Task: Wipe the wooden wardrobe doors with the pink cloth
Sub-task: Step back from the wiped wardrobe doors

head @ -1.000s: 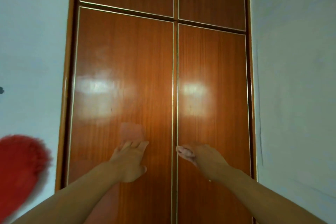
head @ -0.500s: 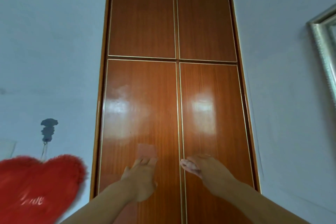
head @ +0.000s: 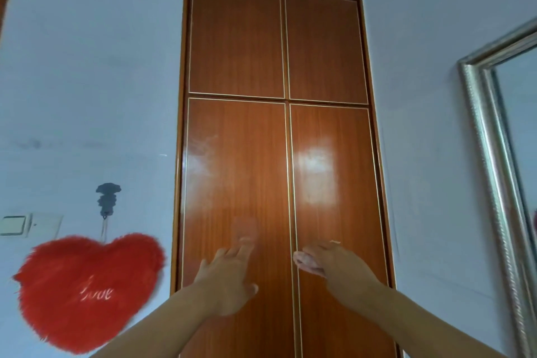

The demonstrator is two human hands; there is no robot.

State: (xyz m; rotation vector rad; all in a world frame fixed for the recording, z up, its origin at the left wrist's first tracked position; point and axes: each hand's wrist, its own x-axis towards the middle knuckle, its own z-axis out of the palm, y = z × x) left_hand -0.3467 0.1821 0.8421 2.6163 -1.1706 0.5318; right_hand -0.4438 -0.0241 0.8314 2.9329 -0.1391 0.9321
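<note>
The left hand lies flat, fingers straight, on the left door, probably bracing it. At three o'clock from it, the right hand grips the bunched cloth against the right door, ready to wipe.

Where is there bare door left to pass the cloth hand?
Free: the right door above the right hand, which holds the pink cloth, up to the rail; both top panels. Crowded: low by the centre seam, where the left hand presses the left door.
</note>
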